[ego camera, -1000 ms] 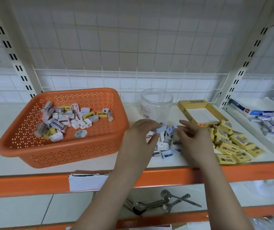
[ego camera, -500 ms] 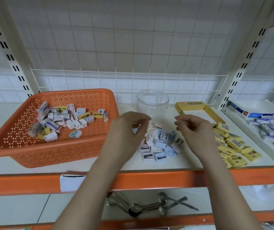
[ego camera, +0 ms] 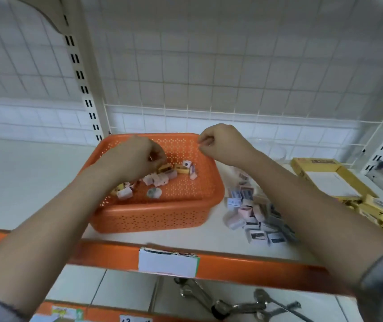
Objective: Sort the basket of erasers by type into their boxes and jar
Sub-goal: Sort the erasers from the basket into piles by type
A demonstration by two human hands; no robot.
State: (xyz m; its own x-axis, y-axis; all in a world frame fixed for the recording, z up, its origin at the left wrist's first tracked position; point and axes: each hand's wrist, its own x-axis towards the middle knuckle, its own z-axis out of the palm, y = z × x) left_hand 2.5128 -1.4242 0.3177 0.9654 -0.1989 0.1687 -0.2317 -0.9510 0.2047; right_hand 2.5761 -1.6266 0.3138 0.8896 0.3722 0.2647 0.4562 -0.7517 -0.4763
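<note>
Both hands reach forward, left (ego camera: 134, 156) and right (ego camera: 223, 141), fingers curled.

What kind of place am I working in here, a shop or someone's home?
Most likely a shop or stockroom. The orange-edged shelf carries a price-label holder, slotted uprights and a wire grid back frame it, and bulk erasers fill an orange basket.
</note>
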